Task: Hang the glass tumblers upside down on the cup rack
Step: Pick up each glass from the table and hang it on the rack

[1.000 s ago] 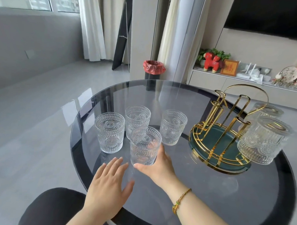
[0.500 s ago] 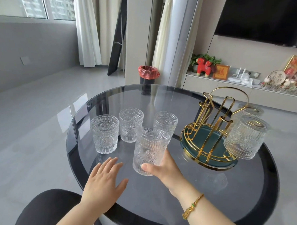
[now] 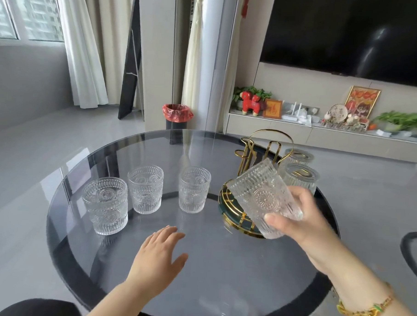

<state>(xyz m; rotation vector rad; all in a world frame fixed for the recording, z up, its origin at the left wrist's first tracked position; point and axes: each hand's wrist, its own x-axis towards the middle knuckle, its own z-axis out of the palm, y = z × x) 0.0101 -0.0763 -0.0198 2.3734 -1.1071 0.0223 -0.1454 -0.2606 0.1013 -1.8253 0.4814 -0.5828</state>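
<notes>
The glass tumbler [image 3: 264,198] is up in the air, right in front of the cup rack [image 3: 254,183], and the right hand [image 3: 303,217] is wrapped tight around its lower end. It leans over. Its far end points up and back at the gold pegs of the rack, and its near end points down at the person. It looks partly turned over, not fully upside down. The rack is just behind it, so the right hand is much closer to the rack than the left hand [image 3: 160,256] is. The left hand rests flat and empty on the table [image 3: 222,266], fingers spread, well off to the left of the rack. Three more tumblers [image 3: 144,191] stand upright to the left of the rack. Two tumblers [image 3: 299,178] already hang on its far side.
</notes>
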